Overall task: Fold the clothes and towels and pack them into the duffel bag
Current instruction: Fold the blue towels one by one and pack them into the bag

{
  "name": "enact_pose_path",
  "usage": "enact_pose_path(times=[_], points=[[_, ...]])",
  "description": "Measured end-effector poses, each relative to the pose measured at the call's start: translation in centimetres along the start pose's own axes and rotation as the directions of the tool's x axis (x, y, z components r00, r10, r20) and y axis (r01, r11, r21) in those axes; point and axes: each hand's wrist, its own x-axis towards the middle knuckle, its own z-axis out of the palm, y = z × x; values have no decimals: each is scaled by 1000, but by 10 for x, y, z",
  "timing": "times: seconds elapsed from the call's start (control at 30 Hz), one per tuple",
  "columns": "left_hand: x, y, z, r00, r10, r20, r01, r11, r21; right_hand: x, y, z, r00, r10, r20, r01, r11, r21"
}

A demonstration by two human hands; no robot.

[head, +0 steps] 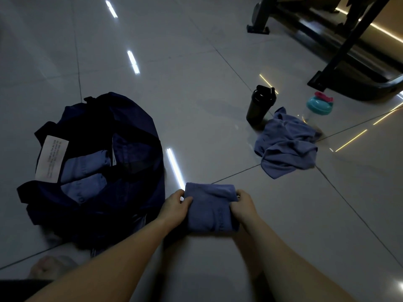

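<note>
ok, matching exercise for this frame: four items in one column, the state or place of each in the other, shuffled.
1. folded towel
2. crumpled towel
3. duffel bag
4. black shaker bottle

a. standing upright on the floor
b. gripped between left hand and right hand
c. open, folded blue cloth inside
d. loose heap on the floor

Pairs: 1-b, 2-d, 3-c, 4-a.

I count one bag [135, 118], two bottles (black bottle [259, 105], teal-capped bottle [318, 106]) and four towels: folded towel [209, 211], crumpled towel [287, 144], upper packed towel [87, 164], lower packed towel [85, 189].
</note>
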Motion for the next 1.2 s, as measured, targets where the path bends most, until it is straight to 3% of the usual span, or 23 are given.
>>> enact_pose_path(times=[0.3,0.67,0.73,0.8,0.87,0.93,1.03,1.1,1.2], points=[[12,-4,12,1000,14,-25,-10,985,172,13,7,3,995,-62,-77,51,990,-135],[21,-1,20,995,-50,-83,75,940,334,35,18,6,994,73,-86,-88,978,-190],[18,3,18,991,70,-115,2,850,528,34,17,5,991,77,-108,-97,975,-201],[15,7,20,938,339,-64,-187,655,732,29,15,4,986,47,-162,-93,952,-291],[12,8,29,839,537,82,-402,512,759,21,13,4,959,-97,-265,-32,895,-445],[11,1,39,794,580,184,-480,411,775,14,14,7,893,-346,-289,124,804,-581],[12,-16,44,867,424,262,-445,419,792,11,35,21,802,-596,-47,364,549,-752],[15,-24,44,873,402,275,-444,427,787,5,57,29,803,-590,84,410,443,-797],[12,-23,47,876,398,272,-437,421,795,-6,81,32,854,-516,62,329,444,-834]])
